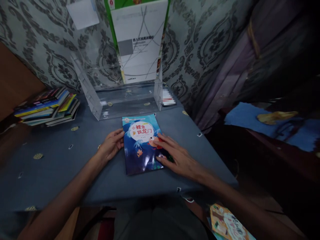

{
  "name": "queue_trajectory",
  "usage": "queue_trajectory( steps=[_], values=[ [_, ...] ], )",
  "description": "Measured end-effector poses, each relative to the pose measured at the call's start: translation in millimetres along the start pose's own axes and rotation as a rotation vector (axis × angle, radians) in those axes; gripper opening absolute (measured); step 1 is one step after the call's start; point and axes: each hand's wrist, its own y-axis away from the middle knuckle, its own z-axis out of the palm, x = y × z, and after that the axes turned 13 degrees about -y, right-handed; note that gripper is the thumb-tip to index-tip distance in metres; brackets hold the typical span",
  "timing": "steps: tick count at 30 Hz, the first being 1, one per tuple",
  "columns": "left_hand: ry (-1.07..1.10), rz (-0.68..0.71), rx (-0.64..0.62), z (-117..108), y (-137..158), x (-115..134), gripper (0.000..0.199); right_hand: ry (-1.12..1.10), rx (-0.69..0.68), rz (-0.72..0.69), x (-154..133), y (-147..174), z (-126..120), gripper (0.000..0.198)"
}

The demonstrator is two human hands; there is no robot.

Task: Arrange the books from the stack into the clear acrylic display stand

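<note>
A blue children's picture book (pixel 140 156) lies on the table, its cover facing up and showing Chinese characters and cartoon fish. At its left edge, my left hand (pixel 112 144) has its curled fingers closed on the side of the book. My right hand (pixel 178 156) lies across the right part of the cover, with its fingers stretched out and apart. Those fingers hide part of an orange fish and the book's right edge.
Behind the book stands a clear acrylic rack (pixel 130 96) with a white manual (pixel 142 43) upright behind it. A pile of books (pixel 47 108) sits at the left of the table (pixel 95 186). Another book (pixel 228 221) is below the table's front edge at right.
</note>
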Motion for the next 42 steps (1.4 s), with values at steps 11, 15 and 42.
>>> queue_trajectory(
  steps=[11, 15, 42],
  values=[
    [0.12, 0.044, -0.063, 11.9, 6.0, 0.7, 0.035, -0.22, 0.178, 0.193, 15.6, -22.8, -0.8, 0.072],
    [0.17, 0.069, -0.001, 8.1, 3.6, -0.8, 0.023, -0.779, 0.284, 0.261, 11.0, -49.6, 2.9, 0.071],
    [0.183, 0.074, 0.254, -7.2, -9.9, -11.9, 0.017, -1.509, 0.251, 0.485, -11.1, -76.8, 10.0, 0.036]
  ],
)
